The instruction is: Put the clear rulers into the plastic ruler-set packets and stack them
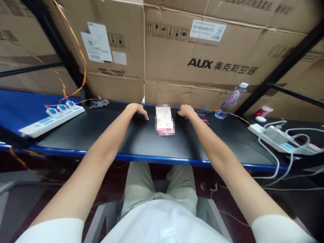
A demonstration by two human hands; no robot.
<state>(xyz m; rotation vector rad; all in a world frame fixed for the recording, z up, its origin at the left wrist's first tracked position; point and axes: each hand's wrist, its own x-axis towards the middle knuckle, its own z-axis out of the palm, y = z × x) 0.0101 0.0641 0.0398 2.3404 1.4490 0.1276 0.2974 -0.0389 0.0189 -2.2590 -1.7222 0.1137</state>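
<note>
Between my two hands lies a flat rectangular item [164, 120], whitish with pink at its near end. It is pixelated, so I cannot make out its kind. My left hand [137, 110] rests on the black desk mat [144, 145] to its left, thumb stretched out and fingers loosely bent, touching nothing but the mat. On the other side, my right hand [186, 111] is loosely bent with its fingers partly hidden, a gap between it and the item. A dark flat box or booklet [203, 117] lies just right of that hand.
A clear plastic bottle [231, 101] leans at the back right. Power strips lie left [53, 119] and right [280, 138], the right one with white cables. Large cardboard boxes [172, 67] stand behind the desk. A red-and-white container [264, 111] is far right.
</note>
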